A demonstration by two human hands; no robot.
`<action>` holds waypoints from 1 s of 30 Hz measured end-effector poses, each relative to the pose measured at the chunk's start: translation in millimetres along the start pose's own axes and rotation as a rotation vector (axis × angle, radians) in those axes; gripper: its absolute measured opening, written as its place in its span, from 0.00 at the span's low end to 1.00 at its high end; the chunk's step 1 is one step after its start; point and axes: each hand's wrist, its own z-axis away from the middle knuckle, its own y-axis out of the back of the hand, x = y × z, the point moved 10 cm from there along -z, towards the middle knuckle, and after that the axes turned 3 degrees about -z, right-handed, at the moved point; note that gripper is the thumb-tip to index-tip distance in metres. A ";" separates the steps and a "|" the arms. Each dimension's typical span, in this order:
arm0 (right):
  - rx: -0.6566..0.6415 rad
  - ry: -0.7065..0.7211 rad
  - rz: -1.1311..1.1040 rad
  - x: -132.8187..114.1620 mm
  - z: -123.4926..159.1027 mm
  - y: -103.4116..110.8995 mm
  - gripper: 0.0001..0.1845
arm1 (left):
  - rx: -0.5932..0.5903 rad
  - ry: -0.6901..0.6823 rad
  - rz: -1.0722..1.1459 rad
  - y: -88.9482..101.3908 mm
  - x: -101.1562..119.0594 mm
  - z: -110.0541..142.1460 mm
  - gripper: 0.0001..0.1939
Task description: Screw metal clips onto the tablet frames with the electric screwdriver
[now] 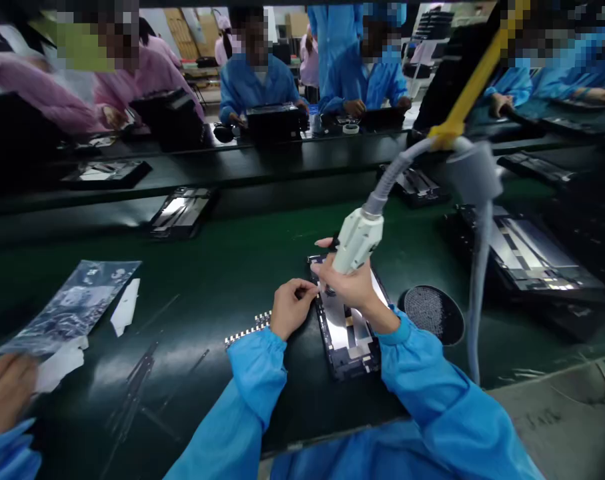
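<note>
My right hand (351, 288) is wrapped round a white electric screwdriver (358, 240) that hangs from a grey corrugated hose. The tool's tip is hidden behind my fingers, over the upper part of an open tablet (338, 327) lying on the green bench. My left hand (293, 307) is closed in a pinch at the tablet's left edge; whatever is between the fingertips is too small to make out. Beside my left wrist lies a strip of small pale pieces (247, 331). A round black dish (432, 313) with many tiny parts sits right of my right forearm.
A co-worker's hand (7, 390) reaches in at far left, near a clear plastic bag (77, 307) and white scraps (126, 308). Stacked tablets (537, 253) stand at right. A yellow strap (482, 80) holds the hose. More tablets (182, 210) and people are across the bench.
</note>
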 end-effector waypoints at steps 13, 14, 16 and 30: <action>-0.031 -0.130 0.063 42.6 -6.3 -18.6 0.19 | -0.178 0.262 0.209 -15.0 -22.1 -3.5 0.10; -0.032 -0.134 0.065 43.5 -6.2 -19.0 0.19 | -0.174 0.275 0.214 -14.4 -22.6 -3.6 0.10; -0.035 -0.135 0.066 44.9 -6.3 -19.7 0.19 | -0.167 0.290 0.222 -13.4 -23.4 -3.4 0.10; -0.116 -0.019 0.173 31.3 1.1 -30.2 0.08 | -0.092 0.203 0.128 56.6 -8.5 -2.3 0.14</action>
